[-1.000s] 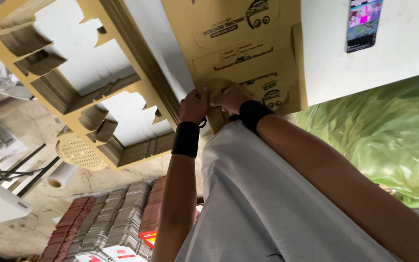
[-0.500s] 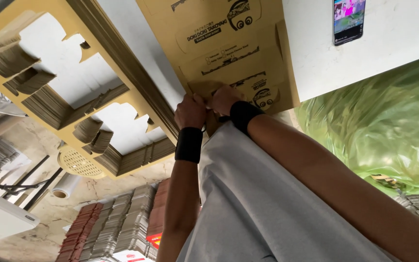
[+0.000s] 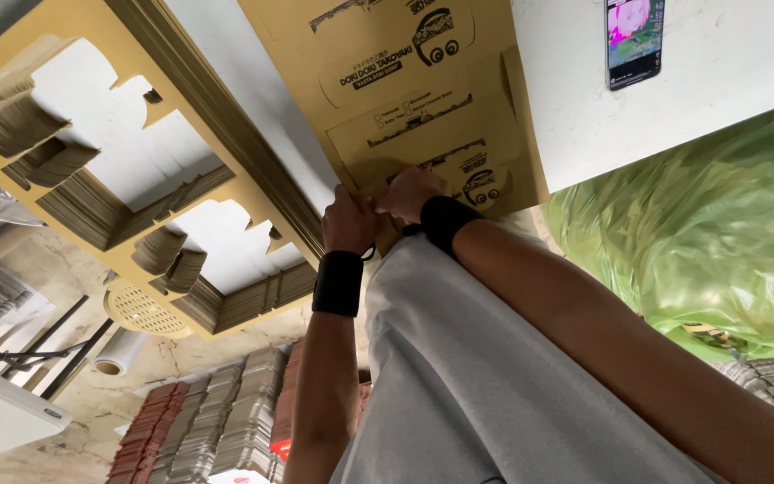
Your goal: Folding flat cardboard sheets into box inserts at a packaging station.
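The near edge of a flat brown cardboard box (image 3: pixel 414 99) is pinched by both hands, left hand (image 3: pixel 348 220) and right hand (image 3: pixel 412 191) close together, so it can be bent on the white bench (image 3: pixel 727 99).

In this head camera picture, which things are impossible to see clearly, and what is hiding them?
- Fingertips of the left hand and right hand: curled against the flat printed cardboard sheet, so the grip is unclear.
- The sheet's upper part: cut off by the top edge.
- Phone: its screen is too small to make out, its top cut off.
- Contents of the green plastic bag: blurred by the film.
- The floor near the person: hidden by the grey shirt.
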